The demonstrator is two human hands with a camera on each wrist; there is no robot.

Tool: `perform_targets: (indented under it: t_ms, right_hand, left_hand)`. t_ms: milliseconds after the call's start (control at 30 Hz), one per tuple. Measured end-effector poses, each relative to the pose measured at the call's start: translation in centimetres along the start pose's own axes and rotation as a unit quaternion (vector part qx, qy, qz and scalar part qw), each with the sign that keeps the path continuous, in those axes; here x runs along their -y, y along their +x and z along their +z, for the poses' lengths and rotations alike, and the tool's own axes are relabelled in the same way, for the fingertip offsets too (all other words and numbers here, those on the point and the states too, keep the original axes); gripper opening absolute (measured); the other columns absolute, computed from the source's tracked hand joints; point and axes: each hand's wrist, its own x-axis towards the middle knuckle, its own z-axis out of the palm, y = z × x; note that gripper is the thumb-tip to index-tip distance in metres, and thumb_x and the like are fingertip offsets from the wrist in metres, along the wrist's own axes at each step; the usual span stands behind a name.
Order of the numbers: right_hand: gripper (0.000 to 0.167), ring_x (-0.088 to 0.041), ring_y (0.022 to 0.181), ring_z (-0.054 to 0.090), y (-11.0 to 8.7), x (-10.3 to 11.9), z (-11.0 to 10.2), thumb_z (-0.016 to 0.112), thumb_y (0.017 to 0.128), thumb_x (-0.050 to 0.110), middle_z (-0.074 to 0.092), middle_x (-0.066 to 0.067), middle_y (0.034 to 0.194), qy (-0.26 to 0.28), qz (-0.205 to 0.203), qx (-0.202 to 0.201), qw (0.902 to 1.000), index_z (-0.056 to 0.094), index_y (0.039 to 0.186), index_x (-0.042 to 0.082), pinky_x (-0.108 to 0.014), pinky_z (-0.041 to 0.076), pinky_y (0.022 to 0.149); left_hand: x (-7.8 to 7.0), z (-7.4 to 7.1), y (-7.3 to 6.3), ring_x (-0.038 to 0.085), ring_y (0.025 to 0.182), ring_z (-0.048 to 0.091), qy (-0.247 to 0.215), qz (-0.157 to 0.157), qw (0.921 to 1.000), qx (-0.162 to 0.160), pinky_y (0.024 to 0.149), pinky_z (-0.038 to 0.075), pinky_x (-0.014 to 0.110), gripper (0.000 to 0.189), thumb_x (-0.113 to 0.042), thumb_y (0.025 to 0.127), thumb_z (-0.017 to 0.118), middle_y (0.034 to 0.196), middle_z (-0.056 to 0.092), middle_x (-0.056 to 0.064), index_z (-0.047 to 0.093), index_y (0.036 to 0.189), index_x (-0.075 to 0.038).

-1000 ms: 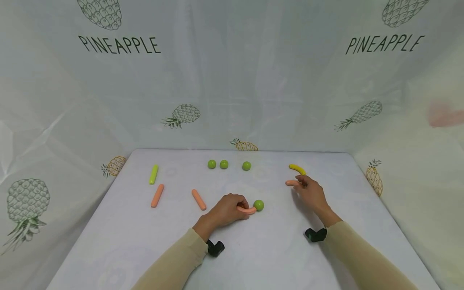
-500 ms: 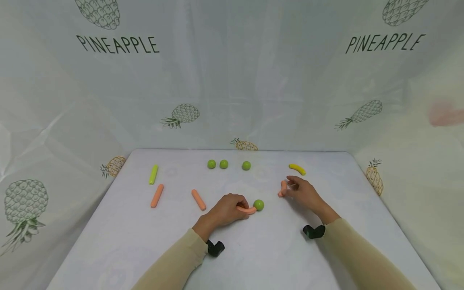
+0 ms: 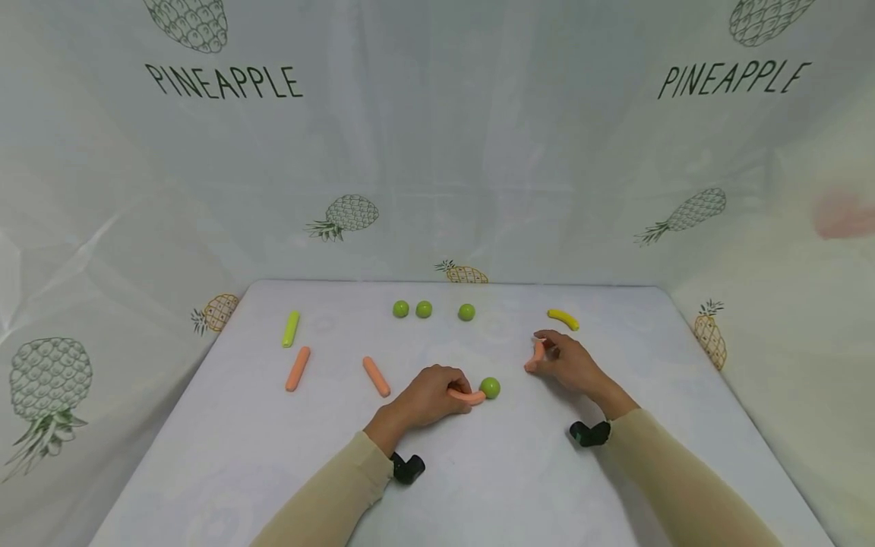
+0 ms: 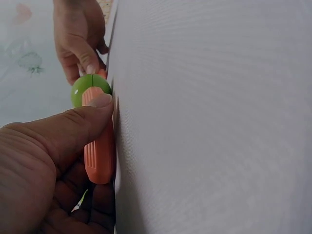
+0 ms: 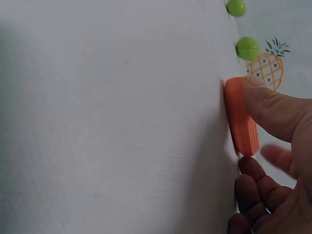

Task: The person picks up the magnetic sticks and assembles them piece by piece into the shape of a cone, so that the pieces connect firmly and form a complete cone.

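From the head view, the left hand [image 3: 427, 396] grips a curved orange stick [image 3: 467, 397] on the white table [image 3: 492, 486], the stick's end at a green ball [image 3: 490, 388]; the right hand [image 3: 570, 367] holds a second orange stick [image 3: 538, 352], near a yellow stick [image 3: 563, 319]. Three green balls [image 3: 424, 309] sit toward the back; two straight orange sticks [image 3: 298, 369] and a lime stick [image 3: 291, 329] lie left. From the left wrist, the thumb presses the curved stick, fingers curled behind it. From the right wrist, the thumb lies against the second stick, fingers bent at its lower end.
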Motion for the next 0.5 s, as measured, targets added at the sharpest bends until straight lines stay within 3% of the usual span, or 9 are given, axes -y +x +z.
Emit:
perform_targets:
  t_ms: [100,267,500]
  right_hand:
    - [0.081,-0.037,0.117,0.058,0.01,-0.02,0.12,0.085,0.091,0.035,0.063,-0.024,0.132,-0.006,0.011,-0.001,0.9999,0.047,0.152,-0.004,-0.053,0.048,0.101]
    - [0.077,-0.034,0.114,0.058,0.35,-0.54,0.45,0.083,0.093,0.038,0.064,-0.022,0.128,-0.019,0.027,-0.006,0.9994,0.052,0.148,-0.005,-0.051,0.049,0.099]
    - [0.073,-0.034,0.118,0.057,0.29,-0.46,0.57,0.085,0.091,0.036,0.064,-0.02,0.131,0.008,0.02,-0.016,0.9997,0.053,0.149,0.006,-0.051,0.047,0.1]
  left_hand:
    - [-0.05,-0.02,0.04,0.009,0.088,0.055,0.0,0.0,1.0,0.001,0.078,0.047,0.026,0.015,-0.027,0.09,0.086,0.088,0.065,-0.015,0.072,0.096,-0.027]
    - [-0.18,0.01,0.06,0.008,0.088,0.055,-0.001,-0.004,1.0,0.005,0.078,0.048,0.026,0.014,-0.027,0.09,0.086,0.088,0.065,-0.015,0.072,0.095,-0.028]
    - [-0.22,-0.03,0.0,0.008,0.087,0.056,-0.003,-0.004,1.0,0.002,0.078,0.048,0.026,0.014,-0.026,0.09,0.086,0.087,0.065,-0.014,0.072,0.094,-0.028]
